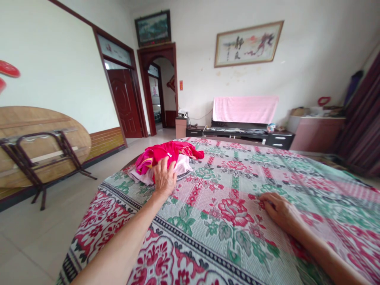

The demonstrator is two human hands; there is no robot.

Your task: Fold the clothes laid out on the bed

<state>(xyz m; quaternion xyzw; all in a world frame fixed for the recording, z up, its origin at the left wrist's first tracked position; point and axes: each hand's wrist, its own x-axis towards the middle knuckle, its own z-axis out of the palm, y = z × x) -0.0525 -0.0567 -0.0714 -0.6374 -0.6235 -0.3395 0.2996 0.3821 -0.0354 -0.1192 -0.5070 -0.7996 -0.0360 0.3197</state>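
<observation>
A pile of clothes lies at the far left of the bed, with a bright pink garment (166, 153) on top of a pale pink one (181, 165). My left hand (164, 176) reaches out and rests on the near side of this pile, fingers flat and slightly spread against the cloth. My right hand (277, 209) lies palm down on the floral bedspread (225, 221), fingers curled lightly onto the fabric and holding nothing.
A folded round wooden table (38, 144) leans on the left wall. Beyond the bed stand a low TV cabinet (252, 136) with a pink cloth (245, 109) over the screen, a pink cabinet (316, 132) and dark curtains (363, 126). Tiled floor lies to the left.
</observation>
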